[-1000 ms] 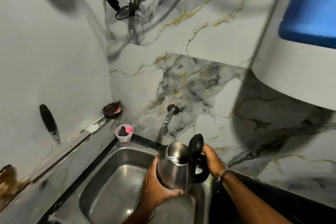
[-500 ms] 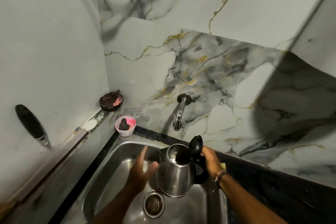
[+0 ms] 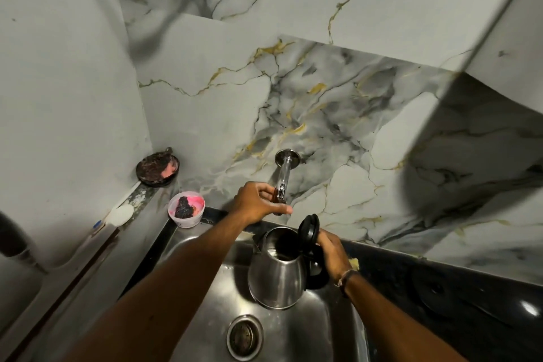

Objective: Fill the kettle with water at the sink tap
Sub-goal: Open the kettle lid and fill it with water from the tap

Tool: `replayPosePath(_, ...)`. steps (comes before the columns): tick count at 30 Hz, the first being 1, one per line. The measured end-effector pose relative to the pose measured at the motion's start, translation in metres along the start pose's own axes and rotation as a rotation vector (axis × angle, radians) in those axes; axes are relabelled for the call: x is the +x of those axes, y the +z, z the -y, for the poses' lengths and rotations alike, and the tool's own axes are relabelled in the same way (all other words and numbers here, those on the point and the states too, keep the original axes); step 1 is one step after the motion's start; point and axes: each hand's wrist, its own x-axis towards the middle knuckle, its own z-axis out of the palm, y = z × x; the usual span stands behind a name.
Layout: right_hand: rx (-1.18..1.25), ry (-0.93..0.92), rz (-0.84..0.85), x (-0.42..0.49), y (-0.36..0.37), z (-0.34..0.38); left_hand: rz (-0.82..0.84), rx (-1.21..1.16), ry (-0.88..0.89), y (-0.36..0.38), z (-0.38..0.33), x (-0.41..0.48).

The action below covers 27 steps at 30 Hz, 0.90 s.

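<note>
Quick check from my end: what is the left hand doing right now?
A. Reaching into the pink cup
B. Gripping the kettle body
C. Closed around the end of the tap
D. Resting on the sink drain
C: the left hand is up at the wall, its fingers wrapped around the lower end of the tap, while the right hand holds the open-lidded kettle by its handle over the sink.

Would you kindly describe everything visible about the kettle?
The kettle is a shiny, steel-looking jug with a black handle and a black hinged lid flipped up, leaving its mouth open. It stands upright over the sink, just below and in front of the tap. The right hand holds its handle; the left hand is on the tap. No water stream shows.
</note>
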Motion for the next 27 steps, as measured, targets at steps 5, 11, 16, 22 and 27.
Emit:
replayPosePath(5,0.006,-0.006,-0.019,0.008,0.005,-0.001,0.078,-0.023,0.022,0.002,0.012,0.013)
replayPosePath(11,0.004,-0.008,-0.021,0.017,0.01,-0.005,0.302,-0.138,0.025,-0.01,0.015,0.026)
replayPosePath(16,0.031,-0.014,-0.018,0.024,0.014,-0.004,0.536,-0.103,0.05,-0.025,0.006,0.044)
replayPosePath(22,0.055,-0.024,-0.004,0.032,0.014,-0.01,0.727,-0.055,0.003,-0.032,0.002,0.062)
replayPosePath(27,0.036,-0.023,-0.013,0.038,0.016,-0.018,0.812,-0.047,-0.027,-0.032,0.0,0.07)
